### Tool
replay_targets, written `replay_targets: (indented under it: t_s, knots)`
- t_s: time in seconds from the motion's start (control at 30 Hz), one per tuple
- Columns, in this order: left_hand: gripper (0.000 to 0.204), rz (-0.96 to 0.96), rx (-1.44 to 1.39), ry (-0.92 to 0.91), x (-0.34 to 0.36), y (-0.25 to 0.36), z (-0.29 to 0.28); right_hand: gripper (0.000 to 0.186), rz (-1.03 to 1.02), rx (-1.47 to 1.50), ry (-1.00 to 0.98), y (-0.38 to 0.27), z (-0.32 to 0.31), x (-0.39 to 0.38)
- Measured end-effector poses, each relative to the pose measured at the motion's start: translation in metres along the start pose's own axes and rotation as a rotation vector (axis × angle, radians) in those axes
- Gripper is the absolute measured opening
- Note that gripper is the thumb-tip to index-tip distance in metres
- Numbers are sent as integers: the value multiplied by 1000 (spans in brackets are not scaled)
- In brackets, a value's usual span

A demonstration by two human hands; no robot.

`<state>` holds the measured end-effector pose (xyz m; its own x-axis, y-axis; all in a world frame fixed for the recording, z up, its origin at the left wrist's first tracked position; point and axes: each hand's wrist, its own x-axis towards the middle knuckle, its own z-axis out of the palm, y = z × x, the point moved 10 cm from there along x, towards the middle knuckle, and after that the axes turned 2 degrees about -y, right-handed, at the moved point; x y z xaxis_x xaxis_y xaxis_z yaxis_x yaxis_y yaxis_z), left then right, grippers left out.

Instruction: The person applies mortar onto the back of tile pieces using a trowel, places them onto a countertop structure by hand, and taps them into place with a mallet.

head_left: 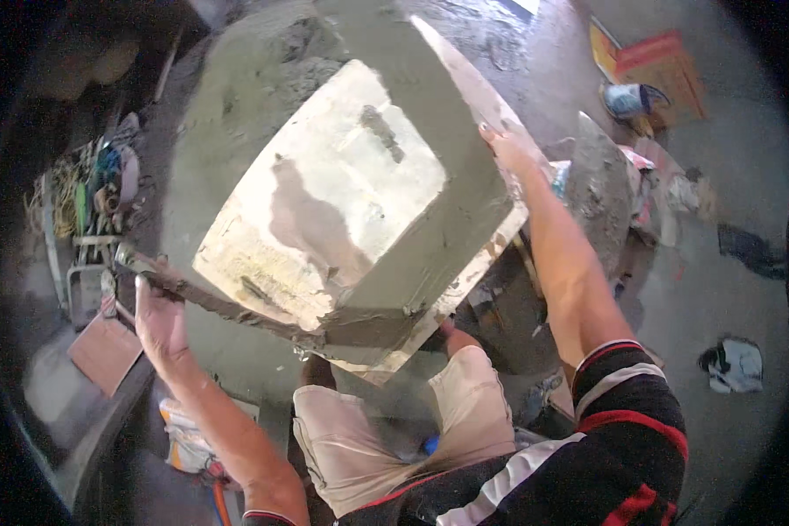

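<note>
In front of me is a pale, stained board [386, 193], with a broad L-shaped band of wet grey cement [447, 215] along its right and lower sides. A narrow cement-smeared bar [228, 307] runs along the board's lower left edge and sticks out past it. My left hand [159, 311] is closed on the bar's outer end, its fingers partly hidden behind it. At the board's right edge, my right hand [515, 158] grips the rim, with fingertips showing on top. Whether bar and cement band are joined cannot be made out.
A grey slab-like piece [596, 184] stands to the right, near a paint can [627, 101] and a cardboard box [662, 74]. Tools and cords [101, 188] pile up on the left, above a brown square board [105, 352]. A printed sack [188, 438] lies by my left forearm.
</note>
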<state>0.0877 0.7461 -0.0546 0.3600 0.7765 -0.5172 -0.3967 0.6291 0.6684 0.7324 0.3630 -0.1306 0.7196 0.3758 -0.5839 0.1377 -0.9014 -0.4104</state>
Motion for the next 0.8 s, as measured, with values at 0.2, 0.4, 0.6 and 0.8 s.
replay_targets:
  t_s: [0.2, 0.4, 0.6, 0.8]
  knots:
    - [38, 119, 34, 88, -24, 3, 14, 54, -175, 60, 10, 47, 4, 41]
    - [35, 213, 101, 103, -67, 44, 61, 73, -149, 522, -173, 66, 9, 33]
    - [40, 226, 213, -81, -66, 80, 160, 44, -338, 1035, -152, 85, -45, 19]
    - [41, 308, 326, -353, -64, 114, 299, 27, -287, 1239, 32, 132, -69, 7]
